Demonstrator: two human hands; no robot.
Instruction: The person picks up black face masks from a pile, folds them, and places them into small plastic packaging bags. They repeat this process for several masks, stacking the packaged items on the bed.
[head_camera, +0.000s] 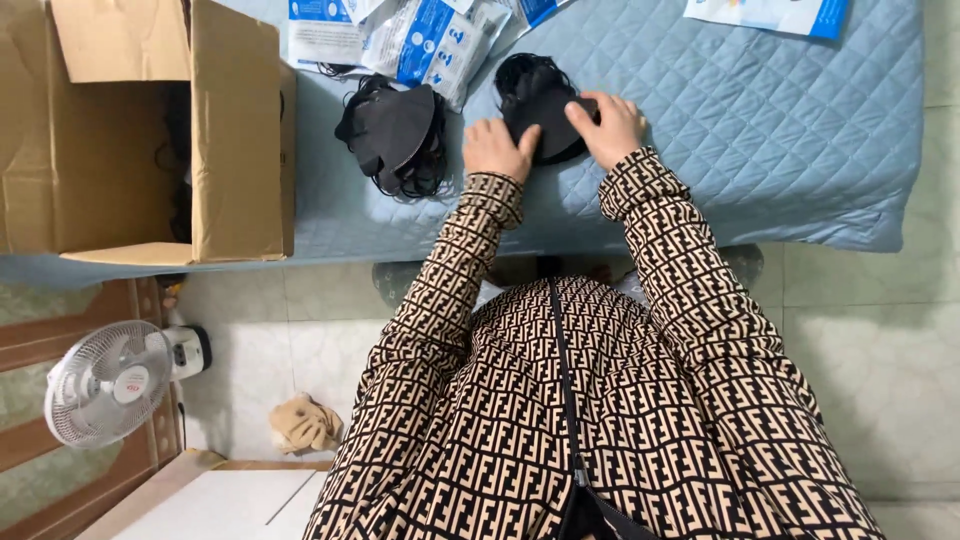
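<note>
So both hands are down on a small stack of black fabric face masks (545, 125) sitting near the middle of the quilted light-blue mattress pad (760, 130), a bit back from its near edge. The left hand (497, 150) is laid flat with fingers pressing the stack's left side, and the right hand (612, 128) is spread over the top right of it, fingers open and resting on the masks rather than curled round anything, so it looks more like squaring up or flattening the stack than lifting it. Just to the left of that is a second, messier pile of black masks with tangled ear loops (395, 140), not touched by either hand. Along the far edge of the pad there are several white-and-blue plastic packets (420, 40), some looking flat and crumpled, and one more white-and-blue packet (770, 15) near the far right corner. A big open brown cardboard box (150, 130) sits at the left end of the pad, flaps up, and I can just make out something dark inside but can't tell what. My guess on progress: somewhere in the middle. One stack is being tidied, the loose pile still looks unsorted, and none of the packets are in hand. Down on the tiled floor there's a small white electric fan (110, 380) and a crumpled tan cloth (305, 425).
</note>
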